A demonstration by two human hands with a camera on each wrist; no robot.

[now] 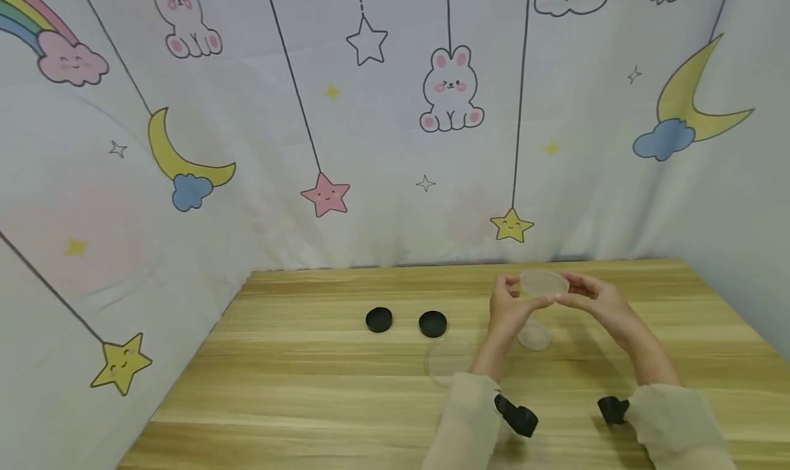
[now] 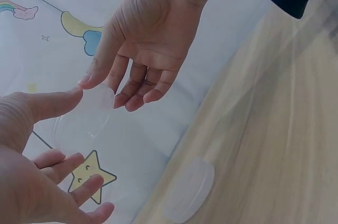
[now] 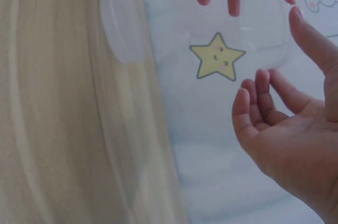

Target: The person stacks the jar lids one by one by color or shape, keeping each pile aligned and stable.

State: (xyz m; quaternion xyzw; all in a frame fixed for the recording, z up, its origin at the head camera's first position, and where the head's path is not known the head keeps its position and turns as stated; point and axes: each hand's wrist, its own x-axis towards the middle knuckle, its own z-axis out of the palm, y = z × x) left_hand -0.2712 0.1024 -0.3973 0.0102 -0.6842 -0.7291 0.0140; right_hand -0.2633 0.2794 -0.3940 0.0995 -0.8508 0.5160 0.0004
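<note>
- Clear disc (image 1: 544,284), raised above the table (image 1: 296,401).
- Left hand (image 1: 509,309) and right hand (image 1: 600,300) pinch its opposite edges, thumb tips meeting, fingers part-bent.
- Black disc (image 1: 379,320) and another black disc (image 1: 433,324) lie leftward.

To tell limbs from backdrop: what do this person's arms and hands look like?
The left hand and right hand are both ungloved. The left sleeve and right sleeve are plain pale beige. A black, rounded device protrudes by each cuff; no cables show.

Clear round disc (image 1: 544,284) – held aloft, tilted
</note>
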